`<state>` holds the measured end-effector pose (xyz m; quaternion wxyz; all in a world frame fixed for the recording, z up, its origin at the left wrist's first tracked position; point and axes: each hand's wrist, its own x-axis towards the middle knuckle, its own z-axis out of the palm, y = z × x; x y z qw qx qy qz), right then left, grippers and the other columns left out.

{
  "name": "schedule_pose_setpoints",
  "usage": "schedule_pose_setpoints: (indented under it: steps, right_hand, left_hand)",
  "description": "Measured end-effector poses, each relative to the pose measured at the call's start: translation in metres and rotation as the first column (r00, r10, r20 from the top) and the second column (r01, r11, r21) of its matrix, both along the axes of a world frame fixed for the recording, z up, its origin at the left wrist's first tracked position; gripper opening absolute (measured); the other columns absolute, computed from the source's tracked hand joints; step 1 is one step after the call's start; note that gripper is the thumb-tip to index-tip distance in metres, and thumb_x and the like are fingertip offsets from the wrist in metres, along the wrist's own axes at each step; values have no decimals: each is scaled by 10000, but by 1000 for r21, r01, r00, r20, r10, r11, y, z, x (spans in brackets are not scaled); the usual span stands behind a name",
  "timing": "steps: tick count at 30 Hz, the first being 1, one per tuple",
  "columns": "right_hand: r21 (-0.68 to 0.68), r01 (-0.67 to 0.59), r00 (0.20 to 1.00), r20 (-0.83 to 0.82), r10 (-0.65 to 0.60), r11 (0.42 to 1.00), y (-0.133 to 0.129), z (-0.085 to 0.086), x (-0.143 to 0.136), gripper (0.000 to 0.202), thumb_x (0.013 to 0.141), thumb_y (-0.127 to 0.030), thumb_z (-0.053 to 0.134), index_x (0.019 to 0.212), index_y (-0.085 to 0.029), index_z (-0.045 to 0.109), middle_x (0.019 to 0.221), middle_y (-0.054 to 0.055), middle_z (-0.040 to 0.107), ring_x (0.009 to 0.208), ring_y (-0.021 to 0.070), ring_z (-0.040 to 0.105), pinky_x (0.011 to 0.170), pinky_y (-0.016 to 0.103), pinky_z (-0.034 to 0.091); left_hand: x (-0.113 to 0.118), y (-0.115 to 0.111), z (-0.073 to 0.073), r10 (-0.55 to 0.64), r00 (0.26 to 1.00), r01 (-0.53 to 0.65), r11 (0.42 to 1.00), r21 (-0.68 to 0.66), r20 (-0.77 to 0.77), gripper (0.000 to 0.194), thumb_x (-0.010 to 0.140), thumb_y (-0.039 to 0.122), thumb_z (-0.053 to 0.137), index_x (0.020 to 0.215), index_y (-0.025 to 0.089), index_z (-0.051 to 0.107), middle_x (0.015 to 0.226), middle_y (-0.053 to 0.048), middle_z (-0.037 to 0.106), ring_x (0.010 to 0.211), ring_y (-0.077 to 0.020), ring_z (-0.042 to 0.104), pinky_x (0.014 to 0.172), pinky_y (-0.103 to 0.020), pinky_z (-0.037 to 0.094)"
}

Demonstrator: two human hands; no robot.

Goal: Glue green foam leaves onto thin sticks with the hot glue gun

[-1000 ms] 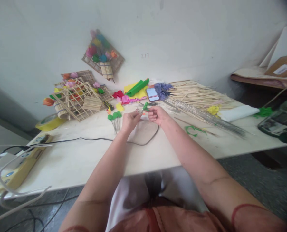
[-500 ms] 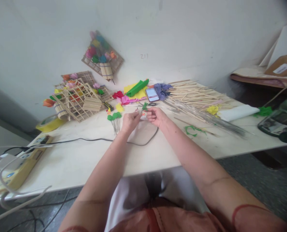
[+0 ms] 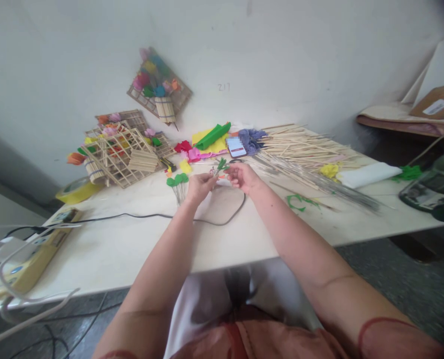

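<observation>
My left hand (image 3: 201,186) is closed, its fingertips pinching the base of a small green paper piece (image 3: 222,164) whose strips fan upward. Just right of it, my right hand (image 3: 243,177) has curled fingers, thumb and forefinger together at the edge of the green piece. What those fingertips hold is too small to make out. Left of my left hand lie several green paper leaves (image 3: 177,180) on thin wires. Beyond my hands a phone (image 3: 236,148) rests near a green paper roll (image 3: 213,136) and yellow paper.
Bamboo sticks (image 3: 300,142) and a bundle of wires (image 3: 341,192) spread to the right. Bamboo lattices with paper flowers (image 3: 120,154) stand at the left, near yellow tape (image 3: 75,190) and a power strip (image 3: 38,254). A black cable (image 3: 132,215) crosses the table.
My right hand has shifted slightly right, away from my left hand. The green strips look more spread out and lean a little further left.
</observation>
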<state>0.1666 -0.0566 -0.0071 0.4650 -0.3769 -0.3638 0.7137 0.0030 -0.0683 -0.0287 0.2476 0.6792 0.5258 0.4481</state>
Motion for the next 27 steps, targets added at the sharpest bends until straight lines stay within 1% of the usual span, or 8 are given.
schedule_pose_setpoints:
  steps: [4, 9, 13, 16, 19, 23, 27]
  right_hand:
    - [14, 2, 1000, 25, -2, 1000, 2, -3, -1, 170, 735, -242, 500, 675, -106, 582, 442, 38, 538, 326, 60, 351, 295, 163, 202]
    - [96, 16, 997, 73, -23, 995, 5, -8, -1, 59, 651, -155, 544, 613, -117, 568, 452, 33, 567, 334, 52, 380, 305, 157, 222]
    - [209, 0, 996, 89, -19, 978, 6, -10, 3, 36, 597, -145, 595, 604, -111, 589, 474, 30, 587, 351, 56, 400, 306, 166, 247]
    - [255, -13, 996, 90, -10, 967, 6, -10, 6, 54, 572, -140, 624, 610, -108, 605, 497, 35, 605, 359, 59, 416, 311, 171, 265]
    - [273, -19, 996, 90, -6, 962, 6, -9, 8, 63, 569, -135, 636, 622, -107, 618, 510, 38, 616, 372, 67, 443, 321, 172, 291]
    - [295, -47, 994, 105, 17, 954, 5, -7, 9, 66, 583, -120, 630, 647, -104, 630, 527, 45, 630, 392, 80, 482, 339, 177, 327]
    - [324, -73, 992, 120, 36, 943, 4, -5, 11, 60, 600, -95, 618, 658, -110, 624, 542, 45, 638, 401, 86, 497, 362, 186, 361]
  left_hand:
    - [0, 1, -1, -26, 999, 26, 999, 18, -32, 323, 714, 427, 568, 572, 141, 612, 446, 30, 469, 444, -76, 375, 449, -213, 275]
    - [-1, -1, 1, -52, 997, 54, 998, 31, -53, 325, 690, 455, 597, 619, 139, 629, 462, 29, 473, 451, -76, 374, 446, -210, 274]
    - [-2, -5, 5, -122, 991, 122, 992, 1, -51, 349, 696, 478, 589, 647, 134, 632, 488, 17, 497, 464, -79, 388, 446, -210, 276]
    - [-3, -8, 9, -185, 982, 184, 983, -27, -43, 362, 725, 480, 561, 637, 133, 613, 487, 19, 476, 458, -72, 365, 443, -209, 264]
    - [-3, -10, 11, -244, 970, 243, 968, -63, -7, 355, 731, 474, 561, 625, 137, 591, 477, 26, 449, 442, -63, 336, 436, -212, 251]
    - [-5, -11, 12, -287, 957, 289, 953, -87, 38, 359, 723, 478, 577, 598, 143, 554, 483, 23, 445, 427, -59, 330, 427, -219, 241]
    - [-7, -11, 12, -358, 928, 369, 922, -115, 107, 358, 728, 484, 580, 621, 143, 550, 491, 26, 440, 419, -53, 330, 421, -219, 231]
